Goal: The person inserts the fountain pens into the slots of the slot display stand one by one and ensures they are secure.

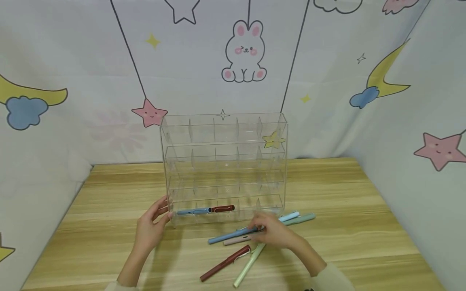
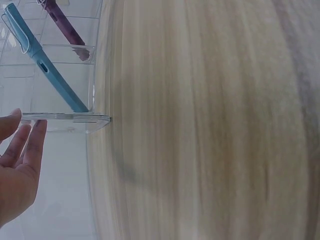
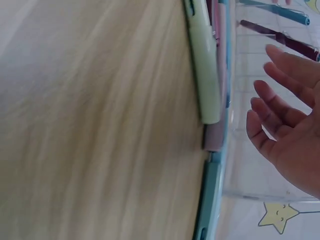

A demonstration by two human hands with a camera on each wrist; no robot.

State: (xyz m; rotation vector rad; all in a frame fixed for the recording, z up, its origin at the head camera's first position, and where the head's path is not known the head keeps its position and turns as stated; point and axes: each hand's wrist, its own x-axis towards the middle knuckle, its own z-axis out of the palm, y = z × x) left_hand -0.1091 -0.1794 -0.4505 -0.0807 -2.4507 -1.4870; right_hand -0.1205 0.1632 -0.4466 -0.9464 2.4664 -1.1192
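Gripping the rack [image 1: 225, 176] at its front left edge, the left hand [image 1: 151, 224] sets its thumb at the front and its fingers along the outer wall. The right hand [image 1: 271, 231] is released: its fingers are loosely bent around nothing. It overlaps the loose pens in the head view; contact cannot be told.

Six pens lie on the table [image 1: 346, 226] before the rack. Red pen [image 1: 220, 266]: axis diagonal, clip end toward the table's back right corner. Lime pen [image 1: 247, 268]: axis steeper, near end toward the front edge, far end hidden by the hand. Blue pen [image 1: 223, 237] and mauve pen [image 1: 234, 240]: nearly parallel, left ends exposed, right ends covered. Pale pen [image 1: 290, 216] and green pen [image 1: 303, 219]: exposed ends toward the table's right edge.

Rack: clear, upright, divided into tiers and columns. Bottom tier, from the left: racked blue pen [image 1: 191, 211], then maroon pen [image 1: 222, 209], both axes running left to right.
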